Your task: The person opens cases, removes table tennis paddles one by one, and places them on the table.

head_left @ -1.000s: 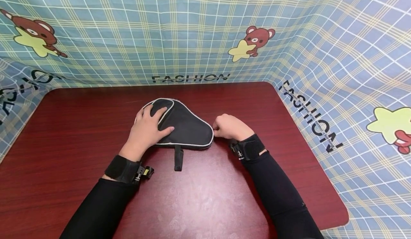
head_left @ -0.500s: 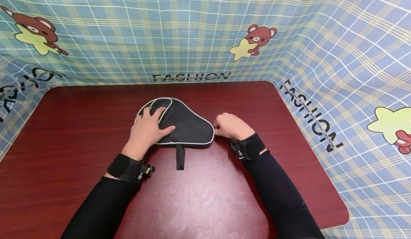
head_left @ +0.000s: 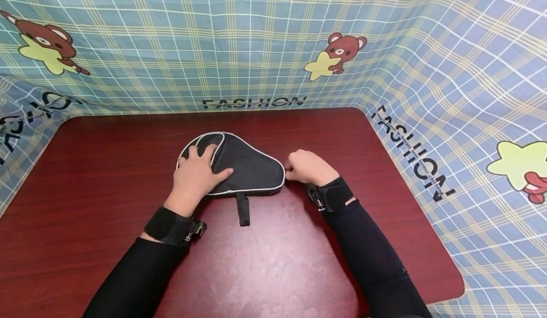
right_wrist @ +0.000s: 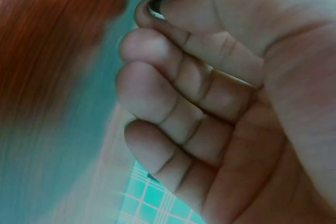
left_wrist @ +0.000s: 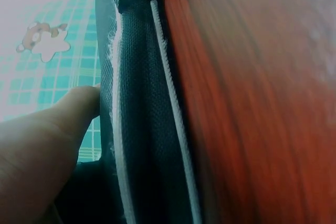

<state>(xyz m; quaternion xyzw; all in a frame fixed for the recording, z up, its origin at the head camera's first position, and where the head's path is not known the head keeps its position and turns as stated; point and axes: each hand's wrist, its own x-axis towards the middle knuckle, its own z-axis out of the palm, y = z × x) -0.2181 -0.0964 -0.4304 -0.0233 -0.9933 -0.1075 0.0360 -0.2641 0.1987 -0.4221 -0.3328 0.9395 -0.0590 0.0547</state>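
Observation:
A black table tennis bat case (head_left: 254,168) with white piping lies on the table, its narrow end to the right. My left hand (head_left: 192,178) rests on its wide end, over the curved front pocket, fingers spread and thumb on the plain part. The left wrist view shows the case's side wall (left_wrist: 149,129) between two white cords, with the thumb above. At the narrow tip my right hand (head_left: 310,167) pinches a small dark zipper pull (right_wrist: 156,7) between thumb and index finger, mostly hidden; its other fingers are curled. A short black strap loop (head_left: 243,210) sticks out from the near edge.
The dark red wooden table (head_left: 107,166) has rounded corners. Blue plaid cloth (head_left: 256,47) with printed bears and lettering hangs behind it and on both sides. A black strap with a small camera (head_left: 168,225) circles each wrist.
The case has turned slightly under my left hand: its wide end shifted a little left and nearer, and the strap loop swung right. The right hand stays at the narrow tip.

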